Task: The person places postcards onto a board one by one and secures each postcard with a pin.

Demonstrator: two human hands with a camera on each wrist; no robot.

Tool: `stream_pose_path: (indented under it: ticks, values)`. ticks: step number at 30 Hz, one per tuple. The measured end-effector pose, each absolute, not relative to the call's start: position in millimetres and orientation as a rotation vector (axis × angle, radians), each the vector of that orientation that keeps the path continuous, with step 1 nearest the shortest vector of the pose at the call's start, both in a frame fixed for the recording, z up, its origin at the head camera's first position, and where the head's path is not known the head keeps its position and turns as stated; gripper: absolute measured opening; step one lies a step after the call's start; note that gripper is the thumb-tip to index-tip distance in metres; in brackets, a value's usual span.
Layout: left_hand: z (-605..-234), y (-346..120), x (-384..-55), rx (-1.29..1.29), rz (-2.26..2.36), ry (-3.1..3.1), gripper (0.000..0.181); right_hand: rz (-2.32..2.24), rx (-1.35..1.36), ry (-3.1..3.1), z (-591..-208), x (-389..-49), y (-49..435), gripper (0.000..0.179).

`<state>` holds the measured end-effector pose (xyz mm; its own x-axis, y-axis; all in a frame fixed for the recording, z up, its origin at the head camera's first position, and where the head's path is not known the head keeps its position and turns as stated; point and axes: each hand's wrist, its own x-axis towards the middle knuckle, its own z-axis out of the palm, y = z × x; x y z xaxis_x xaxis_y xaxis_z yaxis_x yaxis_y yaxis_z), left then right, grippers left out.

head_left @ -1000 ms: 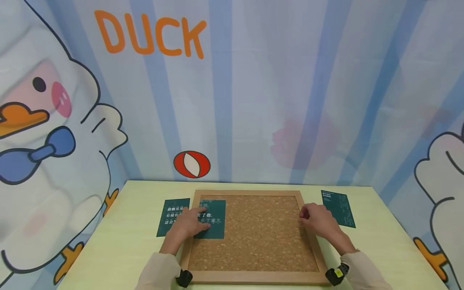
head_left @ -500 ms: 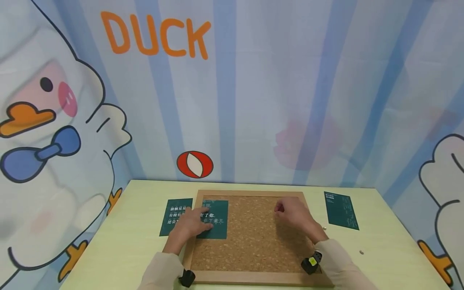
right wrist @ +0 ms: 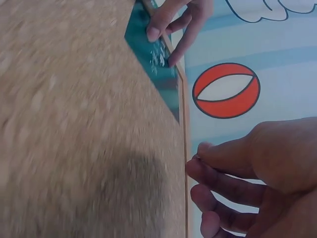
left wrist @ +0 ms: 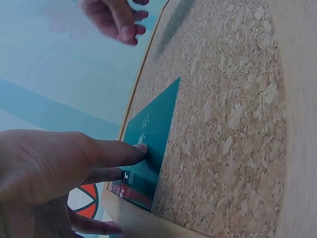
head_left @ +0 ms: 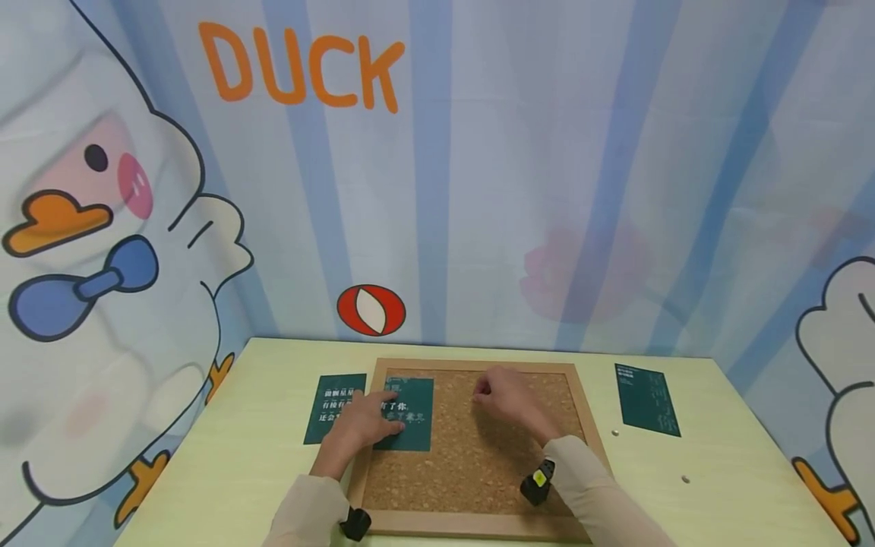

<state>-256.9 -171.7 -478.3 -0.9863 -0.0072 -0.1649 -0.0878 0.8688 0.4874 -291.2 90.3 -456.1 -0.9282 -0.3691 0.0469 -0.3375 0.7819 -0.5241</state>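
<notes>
My left hand (head_left: 361, 420) lies over the left side of the corkboard (head_left: 506, 471). Its thumb and forefinger, spread and fairly straight, press a dark green card with white writing (head_left: 418, 433) onto the cork, as the left wrist view (left wrist: 153, 121) also shows. Above the cork, right of that card, hovers my right hand (head_left: 513, 395). Its thumb and forefinger pinch a tiny thumbtack, almost wholly hidden, with just a pale speck (right wrist: 197, 156) showing between the fingertips in the right wrist view. The other fingers are curled.
A second green card (head_left: 328, 391) lies left of the board, partly under my left hand. On the right lies another green card (head_left: 648, 399), near two small thumbtacks (head_left: 615, 433) on the pale yellow table (head_left: 212, 456). A duck-patterned curtain (head_left: 478, 190) stands behind.
My right hand has moved left from the board's right edge, over the cork toward the pressed card. The tacks on the table have come into view. My left hand stays on the card.
</notes>
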Motion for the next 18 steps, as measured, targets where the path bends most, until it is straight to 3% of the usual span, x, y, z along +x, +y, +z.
stream_pose_path:
  ticks: [18]
  values:
    - [-478.6, -174.4, -257.9, -0.074, 0.759, 2.879, 0.062, -1.099, -0.548, 2.815, -482.8, -319.2, 42.1, 0.010]
